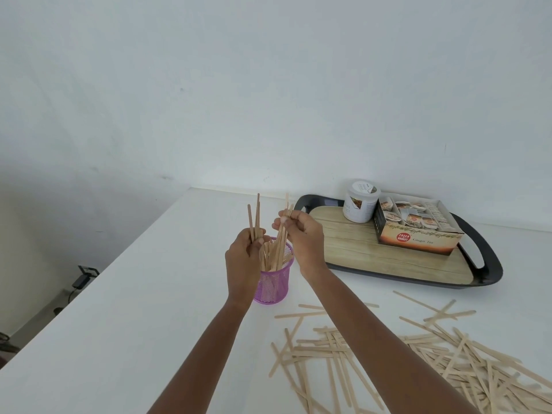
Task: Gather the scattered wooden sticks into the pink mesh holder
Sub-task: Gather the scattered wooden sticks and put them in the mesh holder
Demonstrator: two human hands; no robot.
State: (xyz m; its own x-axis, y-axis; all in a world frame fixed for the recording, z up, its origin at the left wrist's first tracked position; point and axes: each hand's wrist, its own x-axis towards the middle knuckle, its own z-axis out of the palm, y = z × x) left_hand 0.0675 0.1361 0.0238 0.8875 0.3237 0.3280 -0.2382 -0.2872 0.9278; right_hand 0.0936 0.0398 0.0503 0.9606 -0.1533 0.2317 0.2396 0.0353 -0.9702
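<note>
- White table [149, 324] is seen across the lower view, backed by a pale wall [268, 85].
- Near the table's middle the pink mesh holder [273, 286] is stood upright, partly filled with stored sticks [268, 259].
- At the holder's 10 o'clock the left hand [243, 258] is curled round an upright bundle [254, 216] of sticks, whose tips are raised above the rim.
- At its 1 o'clock a few slanted sticks [282, 243] are pinched between thumb and fingers of the right hand [301, 237]; their lower ends are dipped into the holder's mouth.
- Loose sticks [418, 363] are scattered flat and crossed at 4 o'clock, apart from the holder.
- A dark tray [490, 264] is set at 2 o'clock, on which a white tub [360, 204] and a tea box [418, 231] are carried.
</note>
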